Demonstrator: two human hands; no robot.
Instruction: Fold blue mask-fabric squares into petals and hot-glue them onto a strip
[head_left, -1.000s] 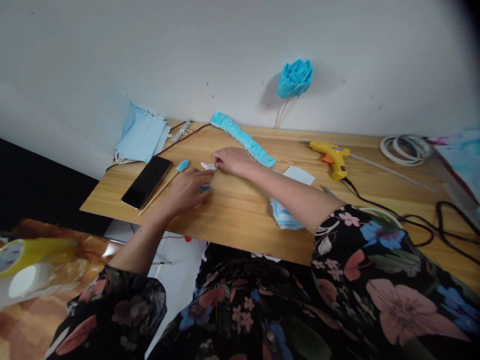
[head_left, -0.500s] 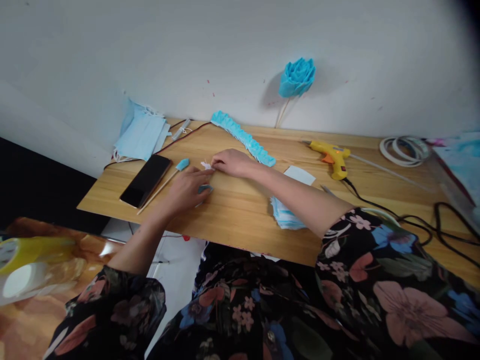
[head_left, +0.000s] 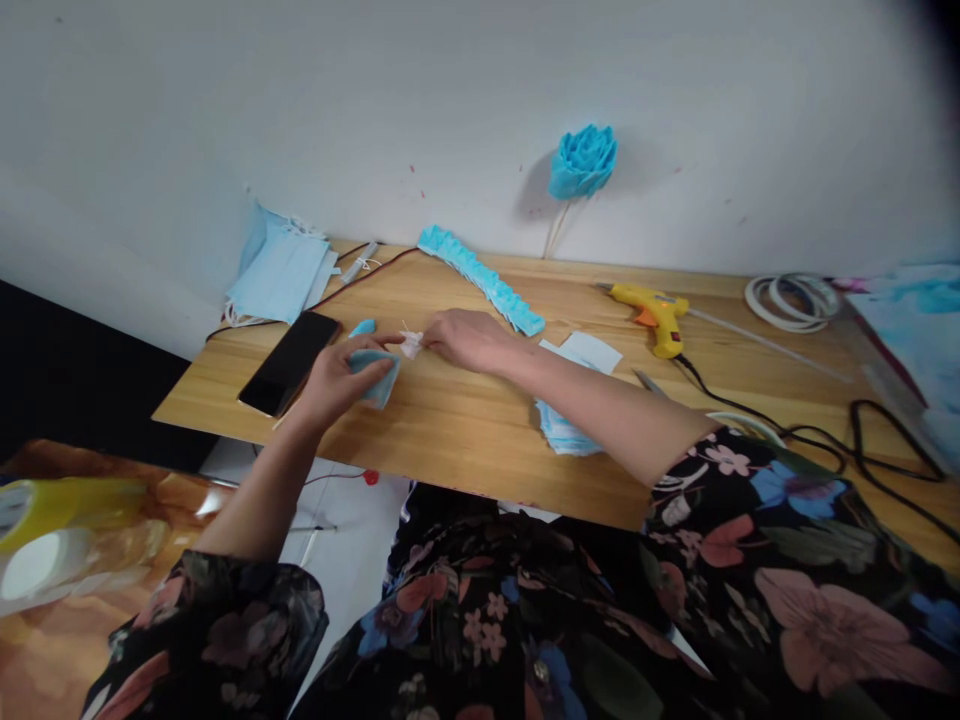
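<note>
My left hand (head_left: 337, 380) grips a small light-blue fabric piece (head_left: 377, 388) between thumb and fingers, above the table's left part. Its index finger reaches toward a crumpled whitish scrap (head_left: 411, 344). My right hand (head_left: 461, 338) has its fingers pinched together at the other side of that scrap; the contact itself is hard to make out. Just behind my left hand shows the blue tip (head_left: 364, 328) of a thin wooden stick, mostly covered by the hand. Beneath my right forearm lies a stack of blue and white fabric squares (head_left: 566, 428).
Behind my hands runs a pleated blue strip (head_left: 484, 280). A phone (head_left: 289, 365) and face masks (head_left: 277, 265) lie left. To the right are a yellow glue gun (head_left: 656, 315) with black cord and tape rolls (head_left: 791, 300). A blue fabric flower (head_left: 583, 162) leans against the wall.
My left hand has drawn back left with the blue piece, which now shows more fully. More of the whitish scrap is visible, while my right hand stays near it.
</note>
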